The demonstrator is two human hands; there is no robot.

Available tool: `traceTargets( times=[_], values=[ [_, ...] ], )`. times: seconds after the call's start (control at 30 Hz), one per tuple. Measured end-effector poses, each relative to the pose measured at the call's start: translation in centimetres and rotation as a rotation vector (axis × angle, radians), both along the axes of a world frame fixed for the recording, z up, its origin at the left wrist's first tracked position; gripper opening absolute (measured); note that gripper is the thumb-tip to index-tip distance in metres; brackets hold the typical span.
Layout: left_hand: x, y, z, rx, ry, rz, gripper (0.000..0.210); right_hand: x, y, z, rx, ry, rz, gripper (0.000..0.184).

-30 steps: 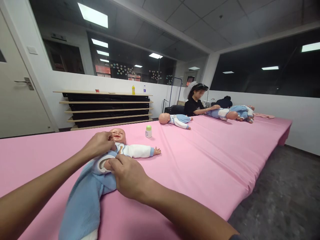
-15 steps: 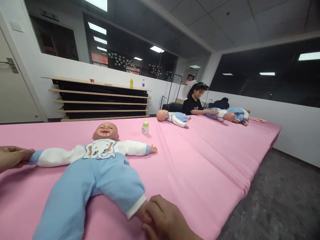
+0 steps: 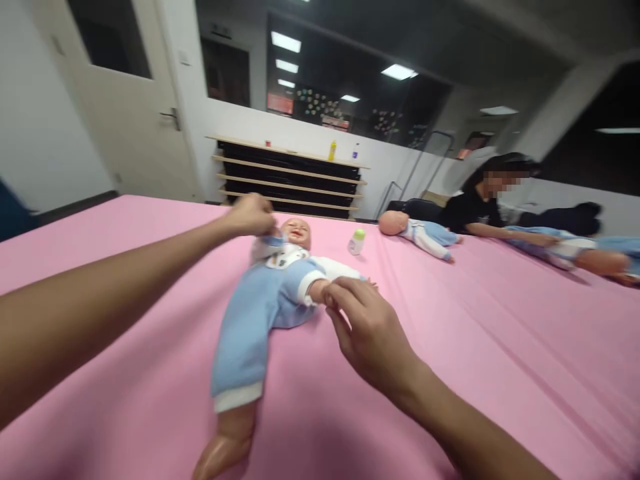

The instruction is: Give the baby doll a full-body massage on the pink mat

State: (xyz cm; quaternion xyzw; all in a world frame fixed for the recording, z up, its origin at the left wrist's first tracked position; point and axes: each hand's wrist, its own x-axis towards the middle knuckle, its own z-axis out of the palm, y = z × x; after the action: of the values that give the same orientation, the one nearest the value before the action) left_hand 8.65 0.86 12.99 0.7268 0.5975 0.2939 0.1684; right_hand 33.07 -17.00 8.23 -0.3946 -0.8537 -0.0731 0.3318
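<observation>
A baby doll in blue trousers and a white top with an animal face lies on its back on the pink-covered table. My left hand is closed on the doll's arm at the blue cuff, drawn up across its chest beside the head. Between the fingers of my right hand is the doll's foot, with that leg bent up toward the belly. The other leg lies stretched toward me, its bare foot near the lower edge. The doll's far arm is partly hidden behind my right hand.
A small white bottle with a green cap stands beyond the doll. Another doll lies further right. A co-worker in black handles a doll at the right. Stacked shelves stand behind the table.
My left hand has brought the doll's arm from outstretched to across its chest. My right hand has pushed the leg up toward the belly. The view has swung left.
</observation>
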Motion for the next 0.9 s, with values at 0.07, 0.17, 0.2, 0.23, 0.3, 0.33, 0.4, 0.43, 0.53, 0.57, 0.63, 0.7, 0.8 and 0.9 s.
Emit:
traceTargets(
  times=[0.07, 0.17, 0.2, 0.23, 0.3, 0.33, 0.4, 0.43, 0.53, 0.57, 0.63, 0.7, 0.8, 0.9],
  values=[
    [2.9, -0.1, -1.2, -0.016, 0.043, -0.033, 0.023, -1.8, 2.4, -0.9, -0.025, -0.031, 0.050, 0.023],
    [4.6, -0.2, -2.5, 0.041, 0.099, -0.146, 0.011, -2.8, 4.0, -1.9, -0.031, -0.014, 0.100, 0.020],
    [4.3, -0.2, -2.5, 0.042, 0.112, -0.154, 0.011, -2.6, 3.7, -1.9, -0.023, 0.001, 0.105, 0.019],
    [3.5, 0.0, -2.2, 0.032, 0.116, -0.142, 0.014, -2.0, 3.1, -1.7, -0.014, 0.014, 0.107, 0.018],
    [0.7, 0.9, -1.4, 0.009, 0.088, -0.071, 0.019, -0.3, 0.7, -1.2, 0.002, 0.028, 0.091, 0.019],
    [-1.2, 1.5, -1.1, 0.011, 0.065, -0.028, 0.021, 0.8, -0.8, -0.9, 0.004, 0.029, 0.074, 0.021],
    [-5.4, 2.7, -1.2, 0.031, 0.033, 0.085, 0.021, 3.0, -4.1, -1.0, -0.006, 0.020, 0.036, 0.025],
    [-7.4, 3.2, -1.7, 0.042, 0.038, 0.157, 0.020, 4.1, -5.5, -1.5, -0.018, 0.009, 0.028, 0.027],
    [-12.1, 3.3, -4.9, 0.009, 0.117, 0.341, 0.017, 6.2, -8.2, -4.0, -0.101, -0.006, 0.005, 0.024],
    [-13.0, 3.0, -6.3, -0.016, 0.137, 0.372, 0.016, 6.5, -8.5, -5.1, -0.133, -0.002, -0.002, 0.021],
    [-14.2, 2.3, -8.8, -0.057, 0.146, 0.407, 0.015, 6.7, -8.5, -6.9, -0.189, 0.010, -0.014, 0.016],
    [-14.6, 1.8, -10.2, -0.072, 0.134, 0.421, 0.017, 6.7, -8.0, -7.8, -0.221, 0.021, -0.029, 0.013],
    [-14.6, 2.1, -9.3, -0.062, 0.106, 0.425, 0.019, 6.8, -7.3, -6.7, -0.174, 0.029, -0.053, 0.017],
    [-12.8, 3.2, -5.5, -0.004, 0.026, 0.356, 0.018, 6.4, -6.4, -3.3, -0.035, 0.029, -0.059, 0.022]
  ],
)
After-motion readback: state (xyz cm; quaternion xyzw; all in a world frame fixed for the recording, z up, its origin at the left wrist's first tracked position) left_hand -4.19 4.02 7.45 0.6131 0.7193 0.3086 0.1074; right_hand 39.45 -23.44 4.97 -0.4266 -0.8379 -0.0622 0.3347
